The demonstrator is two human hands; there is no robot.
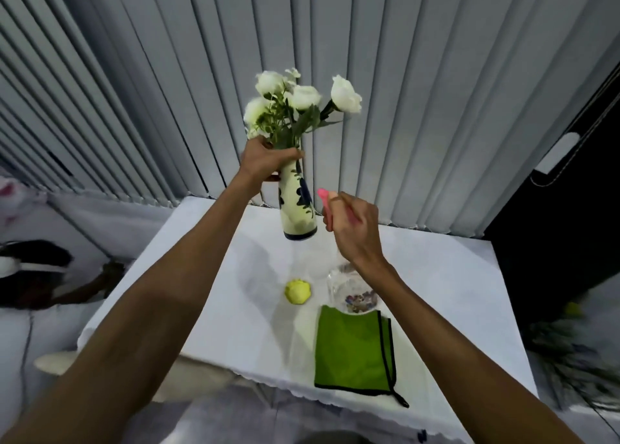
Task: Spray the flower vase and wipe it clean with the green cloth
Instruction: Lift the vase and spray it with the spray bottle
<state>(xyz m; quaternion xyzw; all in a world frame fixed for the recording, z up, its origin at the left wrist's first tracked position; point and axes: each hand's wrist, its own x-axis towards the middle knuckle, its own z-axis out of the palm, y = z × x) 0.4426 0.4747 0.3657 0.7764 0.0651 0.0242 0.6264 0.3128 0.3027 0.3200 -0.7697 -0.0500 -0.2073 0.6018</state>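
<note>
A: Vase point(298, 205), where is it?

B: Held above the table point(235, 309), tilted a little, white flowers point(302, 98) in its mouth. The left hand point(265, 161) is clamped round its neck.

A: And the right hand point(352, 229)?

B: At about three o'clock from the vase, just beside it, closed round the pink head of the sprayer point(325, 198). The sprayer's clear body point(349, 289) hangs below the wrist, blurred. The nozzle points toward the vase; whether it touches, I cannot tell.

A: The cloth point(352, 353)?

B: Flat on the table at five o'clock from the vase, green with a dark edge, well apart from it. A small yellow lump point(298, 291) lies at six o'clock. Vertical blinds point(419, 91) stand behind.
</note>
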